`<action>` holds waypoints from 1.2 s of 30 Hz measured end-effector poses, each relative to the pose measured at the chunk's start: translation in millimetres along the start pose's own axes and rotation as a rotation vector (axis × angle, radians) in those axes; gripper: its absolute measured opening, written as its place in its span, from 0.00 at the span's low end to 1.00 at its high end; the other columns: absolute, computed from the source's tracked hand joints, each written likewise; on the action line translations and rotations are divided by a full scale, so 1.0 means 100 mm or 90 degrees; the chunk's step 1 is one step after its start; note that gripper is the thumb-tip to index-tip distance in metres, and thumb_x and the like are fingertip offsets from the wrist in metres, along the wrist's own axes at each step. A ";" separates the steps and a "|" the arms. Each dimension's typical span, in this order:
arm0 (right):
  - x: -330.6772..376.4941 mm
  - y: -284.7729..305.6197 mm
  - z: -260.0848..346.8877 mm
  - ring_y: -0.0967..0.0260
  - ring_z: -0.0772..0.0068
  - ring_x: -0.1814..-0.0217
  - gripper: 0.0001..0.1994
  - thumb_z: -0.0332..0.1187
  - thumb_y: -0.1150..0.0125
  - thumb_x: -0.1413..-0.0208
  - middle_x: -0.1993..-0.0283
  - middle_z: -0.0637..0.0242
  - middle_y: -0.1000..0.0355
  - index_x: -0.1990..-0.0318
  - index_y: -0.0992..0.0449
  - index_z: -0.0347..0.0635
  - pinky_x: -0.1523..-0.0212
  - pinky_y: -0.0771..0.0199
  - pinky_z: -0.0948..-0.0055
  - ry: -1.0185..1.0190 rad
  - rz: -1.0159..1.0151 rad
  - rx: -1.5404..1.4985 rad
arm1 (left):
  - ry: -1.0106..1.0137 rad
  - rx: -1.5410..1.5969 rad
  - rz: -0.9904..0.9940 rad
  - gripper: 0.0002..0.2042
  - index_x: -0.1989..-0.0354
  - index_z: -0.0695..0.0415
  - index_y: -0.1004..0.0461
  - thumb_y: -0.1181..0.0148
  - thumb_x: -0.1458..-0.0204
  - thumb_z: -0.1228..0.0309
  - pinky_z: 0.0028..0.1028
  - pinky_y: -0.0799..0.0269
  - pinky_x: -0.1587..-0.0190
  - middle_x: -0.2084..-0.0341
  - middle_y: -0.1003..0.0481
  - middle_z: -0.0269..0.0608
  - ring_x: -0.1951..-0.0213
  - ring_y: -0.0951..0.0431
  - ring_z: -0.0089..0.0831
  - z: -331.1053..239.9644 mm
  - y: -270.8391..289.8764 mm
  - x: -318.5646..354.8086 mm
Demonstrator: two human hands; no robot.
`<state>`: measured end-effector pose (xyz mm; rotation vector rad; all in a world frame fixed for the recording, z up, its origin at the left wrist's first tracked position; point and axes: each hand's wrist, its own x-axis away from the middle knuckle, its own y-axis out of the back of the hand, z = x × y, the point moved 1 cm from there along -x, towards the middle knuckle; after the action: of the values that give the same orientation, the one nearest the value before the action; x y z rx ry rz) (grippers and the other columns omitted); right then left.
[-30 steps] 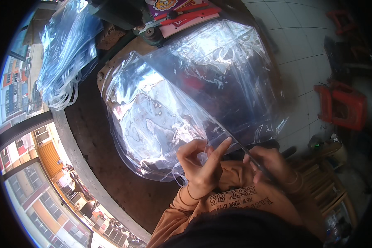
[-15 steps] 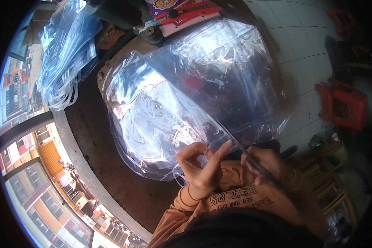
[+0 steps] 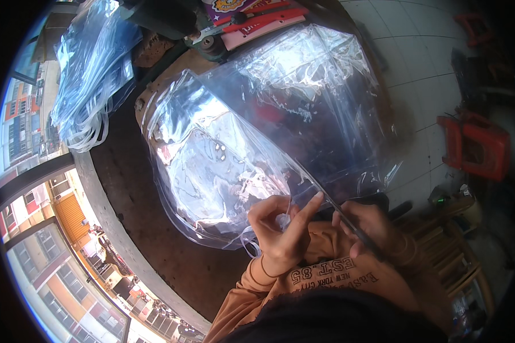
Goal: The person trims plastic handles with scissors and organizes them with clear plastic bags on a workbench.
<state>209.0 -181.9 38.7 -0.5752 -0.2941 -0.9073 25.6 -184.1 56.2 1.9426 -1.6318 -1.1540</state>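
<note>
Clear plastic sheeting lies spread in front of me, folded over along a diagonal edge and shining with reflections. My left hand is closed at its near edge, pinching the plastic between thumb and fingers. One finger of that hand stretches out to touch a long, thin, dark blade-like tool. My right hand is wrapped round the lower part of this tool, which slants up and left along the fold. Whether it is a knife or a rod is unclear. A thin clear loop hangs beside my left hand.
A stack of clear plastic pouches with loops sits at the far left. Red-handled pliers or cutters lie on a pink card at the back. A red stool stands on the tiled floor to the right.
My left hand has shifted slightly to the right. The tool and my right hand have moved only a little; the sheeting lies almost as before.
</note>
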 end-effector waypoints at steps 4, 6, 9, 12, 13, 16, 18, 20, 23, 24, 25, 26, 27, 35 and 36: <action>0.01 0.00 -0.01 0.41 0.91 0.74 0.30 0.44 0.24 0.68 0.75 0.76 0.35 0.62 0.31 0.34 0.74 0.40 0.87 -0.004 -0.012 -0.015 | 0.008 0.000 -0.004 0.23 0.63 0.51 0.20 0.48 0.64 0.91 0.18 0.35 0.70 0.65 0.43 0.38 0.68 0.36 0.24 0.00 -0.01 -0.01; 0.00 -0.01 -0.02 0.41 0.90 0.74 0.30 0.46 0.24 0.68 0.75 0.75 0.35 0.61 0.31 0.34 0.74 0.39 0.87 0.005 -0.017 -0.016 | 0.020 0.002 -0.007 0.23 0.63 0.50 0.20 0.48 0.64 0.91 0.18 0.35 0.70 0.65 0.43 0.38 0.68 0.36 0.24 -0.02 -0.01 -0.02; -0.03 -0.03 -0.04 0.40 0.90 0.74 0.32 0.48 0.25 0.68 0.76 0.76 0.36 0.60 0.32 0.34 0.74 0.39 0.87 0.026 -0.021 -0.011 | 0.015 0.012 -0.020 0.23 0.63 0.51 0.20 0.48 0.64 0.91 0.18 0.35 0.70 0.65 0.43 0.38 0.68 0.36 0.23 0.00 -0.01 0.00; -0.05 -0.01 -0.05 0.41 0.90 0.75 0.34 0.51 0.26 0.67 0.77 0.76 0.37 0.59 0.33 0.35 0.75 0.40 0.87 0.016 0.010 -0.030 | 0.025 0.022 -0.008 0.23 0.63 0.51 0.20 0.48 0.65 0.91 0.17 0.35 0.71 0.65 0.43 0.38 0.68 0.36 0.23 -0.03 0.00 0.02; -0.05 0.01 -0.06 0.41 0.90 0.75 0.34 0.51 0.26 0.67 0.78 0.76 0.37 0.58 0.34 0.35 0.75 0.40 0.87 0.017 0.023 -0.030 | 0.022 0.017 -0.008 0.23 0.63 0.51 0.20 0.48 0.65 0.91 0.17 0.35 0.71 0.65 0.43 0.38 0.68 0.35 0.23 -0.04 0.02 0.01; -0.06 0.01 -0.07 0.41 0.90 0.75 0.34 0.51 0.26 0.68 0.78 0.76 0.38 0.59 0.34 0.34 0.75 0.40 0.87 0.015 0.029 -0.039 | 0.015 0.008 -0.007 0.23 0.63 0.51 0.20 0.48 0.65 0.91 0.17 0.35 0.72 0.66 0.43 0.37 0.68 0.35 0.23 -0.02 0.01 0.01; -0.06 0.00 -0.06 0.41 0.90 0.75 0.34 0.50 0.26 0.68 0.78 0.76 0.38 0.59 0.33 0.34 0.74 0.40 0.88 0.012 0.021 -0.049 | 0.017 0.006 -0.011 0.23 0.63 0.51 0.20 0.48 0.65 0.91 0.17 0.35 0.72 0.66 0.43 0.37 0.68 0.35 0.23 -0.03 0.00 0.02; -0.05 -0.01 -0.05 0.41 0.91 0.74 0.33 0.48 0.25 0.69 0.77 0.77 0.37 0.59 0.33 0.34 0.74 0.40 0.88 0.011 0.009 -0.061 | 0.027 0.015 -0.013 0.23 0.63 0.51 0.20 0.48 0.65 0.91 0.17 0.35 0.72 0.66 0.43 0.37 0.68 0.35 0.23 -0.02 -0.01 0.02; -0.03 -0.03 -0.06 0.41 0.90 0.73 0.32 0.44 0.24 0.70 0.77 0.77 0.37 0.59 0.32 0.34 0.72 0.39 0.88 0.016 0.004 -0.086 | 0.019 0.010 -0.019 0.22 0.63 0.51 0.20 0.47 0.65 0.91 0.17 0.35 0.71 0.66 0.43 0.37 0.68 0.35 0.23 -0.01 0.00 0.00; -0.03 -0.02 -0.07 0.40 0.90 0.73 0.32 0.44 0.24 0.69 0.77 0.77 0.37 0.59 0.32 0.34 0.72 0.39 0.88 0.024 0.005 -0.075 | 0.012 0.004 -0.022 0.22 0.63 0.51 0.20 0.47 0.65 0.91 0.17 0.35 0.71 0.66 0.43 0.37 0.68 0.35 0.23 -0.02 0.00 0.00; -0.02 -0.01 -0.08 0.40 0.90 0.73 0.31 0.43 0.24 0.69 0.77 0.76 0.37 0.59 0.32 0.34 0.72 0.39 0.88 0.031 0.006 -0.063 | 0.015 0.003 -0.018 0.22 0.63 0.51 0.20 0.47 0.65 0.91 0.17 0.35 0.71 0.65 0.43 0.37 0.68 0.35 0.23 -0.03 0.01 0.00; -0.03 -0.01 -0.09 0.40 0.90 0.73 0.31 0.42 0.24 0.68 0.77 0.76 0.36 0.59 0.32 0.34 0.72 0.39 0.88 0.037 0.005 -0.051 | 0.019 0.003 -0.013 0.22 0.64 0.51 0.20 0.47 0.65 0.91 0.17 0.35 0.72 0.65 0.43 0.37 0.68 0.35 0.23 -0.02 0.02 0.01; -0.03 -0.02 -0.07 0.40 0.90 0.73 0.30 0.42 0.24 0.68 0.77 0.76 0.36 0.59 0.32 0.34 0.72 0.39 0.88 0.026 0.002 -0.052 | 0.024 0.003 -0.008 0.22 0.64 0.51 0.20 0.47 0.65 0.91 0.17 0.35 0.72 0.65 0.43 0.38 0.68 0.35 0.24 -0.02 0.03 0.01; -0.07 0.02 -0.04 0.41 0.91 0.74 0.31 0.46 0.25 0.68 0.77 0.77 0.36 0.60 0.32 0.35 0.73 0.39 0.87 0.001 0.038 -0.051 | 0.020 0.021 0.031 0.23 0.62 0.51 0.20 0.47 0.64 0.91 0.17 0.35 0.69 0.64 0.44 0.38 0.67 0.36 0.24 -0.04 0.06 0.04; -0.07 0.02 -0.04 0.41 0.91 0.74 0.31 0.46 0.24 0.68 0.77 0.77 0.36 0.59 0.32 0.35 0.73 0.39 0.87 0.000 0.034 -0.049 | 0.014 0.018 0.034 0.23 0.62 0.51 0.20 0.48 0.64 0.91 0.17 0.35 0.69 0.64 0.44 0.38 0.67 0.36 0.24 -0.04 0.06 0.04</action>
<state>207.0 -178.6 31.5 -0.6513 -0.2426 -0.8696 24.8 -189.9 61.0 1.9095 -1.6867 -1.0915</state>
